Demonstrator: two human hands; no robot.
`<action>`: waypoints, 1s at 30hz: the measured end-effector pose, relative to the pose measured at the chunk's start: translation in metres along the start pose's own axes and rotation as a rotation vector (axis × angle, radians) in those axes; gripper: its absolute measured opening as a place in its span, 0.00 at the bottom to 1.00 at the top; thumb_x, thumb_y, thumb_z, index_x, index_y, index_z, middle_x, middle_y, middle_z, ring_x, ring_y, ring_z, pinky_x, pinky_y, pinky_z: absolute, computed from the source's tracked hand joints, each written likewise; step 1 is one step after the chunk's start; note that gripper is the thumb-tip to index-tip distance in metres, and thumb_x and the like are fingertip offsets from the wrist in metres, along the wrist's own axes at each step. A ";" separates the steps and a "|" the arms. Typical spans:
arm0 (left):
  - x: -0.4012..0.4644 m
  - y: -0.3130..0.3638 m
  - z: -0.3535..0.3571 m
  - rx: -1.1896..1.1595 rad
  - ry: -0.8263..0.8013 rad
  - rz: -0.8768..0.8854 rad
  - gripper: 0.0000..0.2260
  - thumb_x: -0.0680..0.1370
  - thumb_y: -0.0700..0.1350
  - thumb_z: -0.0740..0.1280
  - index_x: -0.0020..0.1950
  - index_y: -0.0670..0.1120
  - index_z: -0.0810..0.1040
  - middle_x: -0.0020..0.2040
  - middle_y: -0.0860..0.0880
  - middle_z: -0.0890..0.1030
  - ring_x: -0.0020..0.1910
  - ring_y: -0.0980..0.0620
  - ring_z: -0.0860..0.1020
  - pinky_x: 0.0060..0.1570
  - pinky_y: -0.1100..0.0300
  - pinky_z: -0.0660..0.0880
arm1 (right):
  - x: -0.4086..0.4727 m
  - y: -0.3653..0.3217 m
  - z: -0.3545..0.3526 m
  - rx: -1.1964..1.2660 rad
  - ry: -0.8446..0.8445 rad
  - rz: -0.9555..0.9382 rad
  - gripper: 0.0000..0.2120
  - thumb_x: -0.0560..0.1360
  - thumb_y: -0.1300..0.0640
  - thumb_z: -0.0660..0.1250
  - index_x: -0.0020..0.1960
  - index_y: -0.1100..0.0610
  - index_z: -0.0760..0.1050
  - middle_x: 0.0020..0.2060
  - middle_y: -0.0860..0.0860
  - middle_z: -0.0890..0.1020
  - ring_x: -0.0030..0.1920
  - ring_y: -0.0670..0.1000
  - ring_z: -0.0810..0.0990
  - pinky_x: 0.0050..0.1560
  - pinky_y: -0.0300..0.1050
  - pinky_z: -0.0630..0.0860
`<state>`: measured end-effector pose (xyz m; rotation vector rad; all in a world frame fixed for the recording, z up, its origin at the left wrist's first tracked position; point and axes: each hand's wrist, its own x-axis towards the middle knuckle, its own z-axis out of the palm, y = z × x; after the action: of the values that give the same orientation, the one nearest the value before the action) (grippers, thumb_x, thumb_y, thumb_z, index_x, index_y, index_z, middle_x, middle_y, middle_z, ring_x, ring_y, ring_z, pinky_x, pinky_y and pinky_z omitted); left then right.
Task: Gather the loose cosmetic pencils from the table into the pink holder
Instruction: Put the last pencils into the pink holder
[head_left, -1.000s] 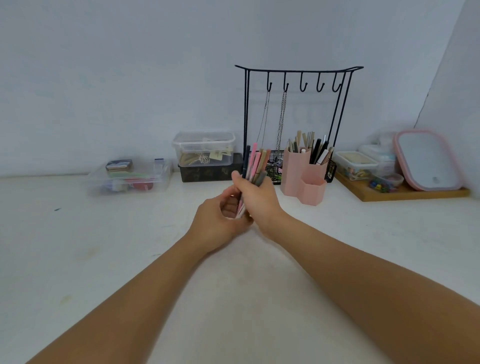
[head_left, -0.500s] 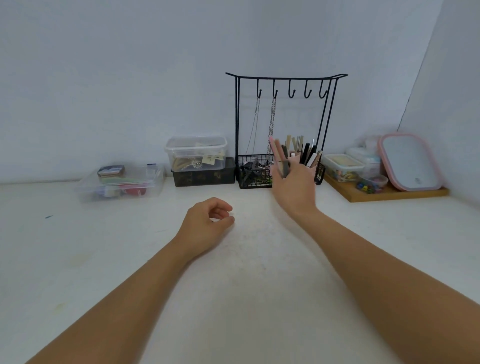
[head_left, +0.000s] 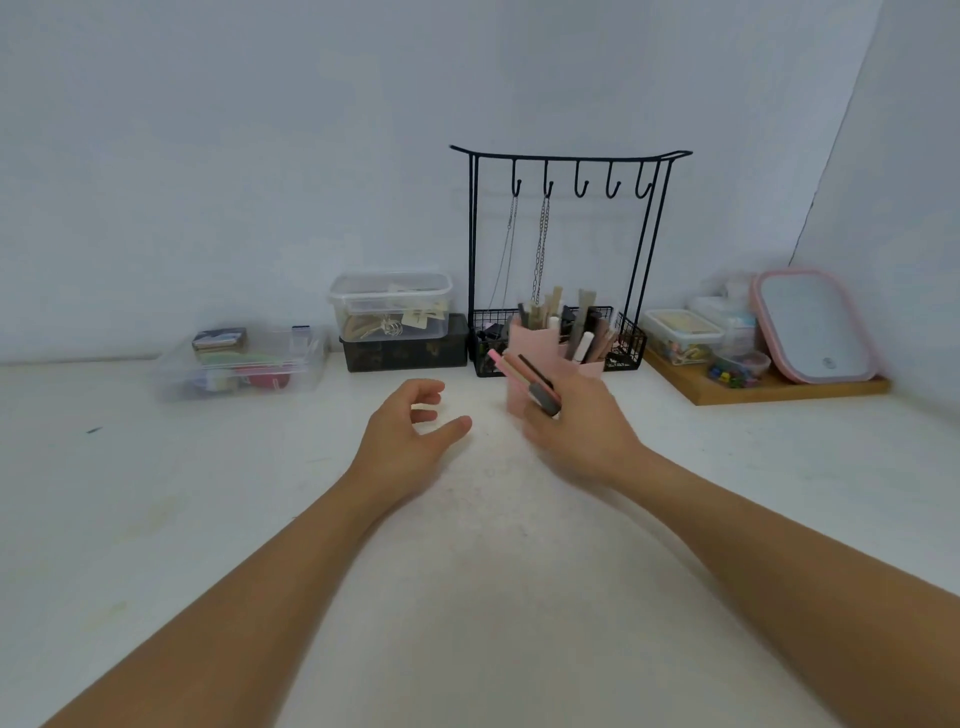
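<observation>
Right hand (head_left: 582, 421) drops back from the pink holder (head_left: 530, 353) at frame centre, fingers clenched on remaining cosmetic pencils (head_left: 524, 382); left hand (head_left: 410, 431) now hangs released, so insertion isn't finished.

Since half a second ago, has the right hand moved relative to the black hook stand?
Yes. The right hand, holding a few pencils, has dropped lower and nearer the camera, away from the black hook stand, in front of the pink holder.

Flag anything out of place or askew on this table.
Little stands out. The right hand holds a few pencils slanted in front of the pink holder, not yet in it. The left hand is open and empty. Nothing looks spilled or damaged.
</observation>
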<state>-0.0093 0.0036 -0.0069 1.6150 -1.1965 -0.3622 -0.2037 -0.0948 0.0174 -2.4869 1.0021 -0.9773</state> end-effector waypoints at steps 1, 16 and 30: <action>0.000 0.000 0.000 -0.006 -0.008 0.001 0.27 0.72 0.53 0.78 0.69 0.54 0.73 0.61 0.57 0.77 0.58 0.56 0.78 0.48 0.68 0.72 | -0.005 -0.010 0.001 0.055 -0.024 -0.022 0.10 0.79 0.51 0.66 0.44 0.36 0.69 0.31 0.41 0.76 0.31 0.41 0.76 0.30 0.31 0.67; -0.003 -0.001 -0.005 -0.206 -0.184 0.066 0.50 0.57 0.58 0.86 0.73 0.62 0.62 0.62 0.63 0.76 0.51 0.73 0.77 0.40 0.72 0.77 | 0.030 -0.075 -0.015 1.113 0.248 0.413 0.17 0.80 0.51 0.67 0.38 0.61 0.73 0.26 0.53 0.74 0.26 0.53 0.72 0.36 0.50 0.75; -0.002 -0.002 -0.004 -0.199 -0.180 0.066 0.52 0.58 0.57 0.85 0.76 0.58 0.61 0.63 0.61 0.75 0.58 0.57 0.78 0.40 0.71 0.77 | 0.015 -0.079 0.019 0.810 0.325 0.200 0.18 0.79 0.50 0.68 0.39 0.64 0.79 0.28 0.53 0.80 0.27 0.45 0.79 0.31 0.35 0.78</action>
<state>-0.0058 0.0075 -0.0078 1.3907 -1.3023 -0.5756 -0.1434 -0.0483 0.0491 -1.5719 0.7097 -1.3959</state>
